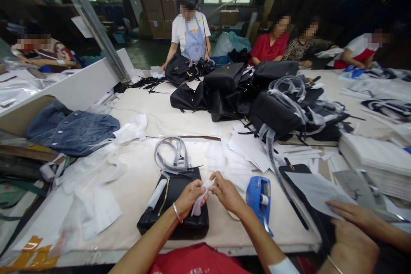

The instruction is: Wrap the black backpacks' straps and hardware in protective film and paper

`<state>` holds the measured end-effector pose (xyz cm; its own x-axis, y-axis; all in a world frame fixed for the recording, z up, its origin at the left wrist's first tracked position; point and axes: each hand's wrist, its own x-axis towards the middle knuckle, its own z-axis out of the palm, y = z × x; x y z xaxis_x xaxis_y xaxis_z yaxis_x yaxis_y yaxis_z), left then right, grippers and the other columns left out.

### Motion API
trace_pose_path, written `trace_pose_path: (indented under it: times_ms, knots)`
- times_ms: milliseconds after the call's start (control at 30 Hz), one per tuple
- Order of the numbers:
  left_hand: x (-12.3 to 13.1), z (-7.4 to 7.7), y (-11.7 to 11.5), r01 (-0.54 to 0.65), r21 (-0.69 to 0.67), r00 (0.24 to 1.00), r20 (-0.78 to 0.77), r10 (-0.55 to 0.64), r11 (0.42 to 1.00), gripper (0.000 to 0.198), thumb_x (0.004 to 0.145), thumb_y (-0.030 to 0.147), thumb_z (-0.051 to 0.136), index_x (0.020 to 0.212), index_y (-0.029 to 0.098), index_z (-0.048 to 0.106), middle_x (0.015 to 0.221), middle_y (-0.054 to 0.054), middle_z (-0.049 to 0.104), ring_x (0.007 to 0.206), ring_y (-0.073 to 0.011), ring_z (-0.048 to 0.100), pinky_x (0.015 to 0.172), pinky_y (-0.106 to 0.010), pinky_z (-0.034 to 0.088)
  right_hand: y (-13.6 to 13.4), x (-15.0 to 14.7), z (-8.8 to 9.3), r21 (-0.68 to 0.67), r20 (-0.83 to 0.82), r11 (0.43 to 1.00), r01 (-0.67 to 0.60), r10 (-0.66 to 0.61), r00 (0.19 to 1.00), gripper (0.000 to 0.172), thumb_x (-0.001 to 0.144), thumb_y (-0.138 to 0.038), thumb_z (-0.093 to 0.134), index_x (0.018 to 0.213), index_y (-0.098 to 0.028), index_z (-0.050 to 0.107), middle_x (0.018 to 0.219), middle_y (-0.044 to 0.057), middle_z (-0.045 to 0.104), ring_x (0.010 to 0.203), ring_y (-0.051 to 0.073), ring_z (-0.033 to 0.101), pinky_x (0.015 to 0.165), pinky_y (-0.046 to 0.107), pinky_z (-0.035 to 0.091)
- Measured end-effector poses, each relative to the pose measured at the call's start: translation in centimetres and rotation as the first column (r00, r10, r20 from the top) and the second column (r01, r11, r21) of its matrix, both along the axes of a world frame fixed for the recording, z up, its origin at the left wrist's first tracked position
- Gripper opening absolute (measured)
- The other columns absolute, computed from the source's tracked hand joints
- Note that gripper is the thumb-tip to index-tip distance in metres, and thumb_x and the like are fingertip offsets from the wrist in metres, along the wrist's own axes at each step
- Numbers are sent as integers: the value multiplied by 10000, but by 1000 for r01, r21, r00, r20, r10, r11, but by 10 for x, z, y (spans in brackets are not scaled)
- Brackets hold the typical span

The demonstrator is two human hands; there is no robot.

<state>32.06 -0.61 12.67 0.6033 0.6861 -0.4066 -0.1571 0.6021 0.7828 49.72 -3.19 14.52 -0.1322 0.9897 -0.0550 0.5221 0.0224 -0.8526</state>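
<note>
Both my hands meet over a black bag (175,229) lying on the table in front of me. My left hand (192,195), with a bracelet at the wrist, is closed on a small piece of thin white wrapping material (199,202). Fingers of my right hand (223,189) pinch the upper end of the same piece. A gold zipper (164,197) runs along the bag's left part, beside a strip of white wrap (156,193). Above the bag lie its coiled straps (171,154), covered in clear plastic.
A blue tape dispenser (258,199) stands right of my hand. Black bags (224,81) pile up at the back. A co-worker's hand (349,212) rests on white sheet at right. Denim clothing (77,128) and white wrap (99,180) lie left. Other people sit or stand beyond.
</note>
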Motion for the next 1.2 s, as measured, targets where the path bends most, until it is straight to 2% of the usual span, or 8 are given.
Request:
trace_pose_path:
  times_ms: [233, 467, 567, 667, 767, 867, 1000, 1200]
  knots:
    - [2, 8, 7, 50, -150, 997, 70, -40, 987, 266, 758, 367, 645, 855, 153, 521, 645, -4, 568, 484, -51, 470, 484, -178, 339, 7, 8, -3, -89, -305, 996, -32, 3, 952, 240, 783, -203, 519, 1014, -226, 459, 622, -67, 538, 582, 121, 527, 570, 228, 386]
    - [2, -1, 11, 45, -304, 980, 198, 17, 952, 244, 755, 331, 651, 870, 159, 521, 614, 23, 497, 476, -45, 415, 467, -177, 281, 6, -14, -52, -187, -503, 966, 177, -249, 828, 204, 795, -299, 511, 970, -221, 442, 543, -86, 484, 475, 110, 470, 461, 215, 358]
    - [2, -4, 10, 6, -329, 982, 179, 56, 944, 244, 744, 321, 665, 825, 153, 508, 621, 19, 499, 489, -46, 423, 473, -178, 287, 2, -16, -64, -222, -505, 959, 177, -268, 820, 217, 783, -321, 537, 952, -215, 454, 535, -84, 486, 471, 112, 470, 462, 221, 365]
    - [6, -3, 8, -62, -264, 987, 128, 98, 962, 267, 746, 354, 662, 793, 150, 496, 635, 8, 527, 495, -46, 436, 481, -182, 313, -3, -12, -57, -230, -516, 955, 189, -284, 808, 325, 776, -324, 564, 1059, -208, 455, 619, -60, 531, 519, 116, 499, 502, 235, 409]
    - [12, -2, 5, -82, -130, 995, 42, 88, 988, 328, 741, 401, 658, 888, 150, 508, 645, -1, 570, 482, -54, 462, 489, -192, 342, -3, -11, -39, -234, -544, 953, 193, -292, 786, 408, 818, -380, 527, 1175, -208, 432, 689, -38, 543, 552, 116, 521, 532, 245, 433]
    - [18, -5, 2, -56, 12, 998, -35, 57, 998, 390, 745, 429, 640, 975, 164, 470, 643, -2, 602, 477, -71, 499, 488, -196, 354, 3, -11, -28, -270, -551, 958, 98, -237, 800, 345, 822, -420, 520, 1085, -198, 501, 689, -29, 553, 552, 111, 537, 519, 232, 424]
    - [21, -12, -1, -12, 171, 985, -169, 41, 985, 373, 731, 437, 640, 911, 180, 438, 581, 29, 585, 458, -90, 517, 484, -206, 373, 15, -6, -29, -371, -532, 928, -32, -184, 827, 292, 766, -421, 581, 931, -184, 537, 612, -48, 552, 500, 93, 515, 474, 193, 376]
    - [20, -20, -5, 30, 342, 965, -254, 62, 939, 329, 756, 416, 609, 895, 186, 418, 584, 39, 579, 465, -98, 523, 493, -216, 394, 18, -12, -39, -418, -546, 906, -65, -194, 815, 253, 738, -407, 589, 810, -187, 487, 541, -55, 565, 437, 103, 528, 444, 192, 369]
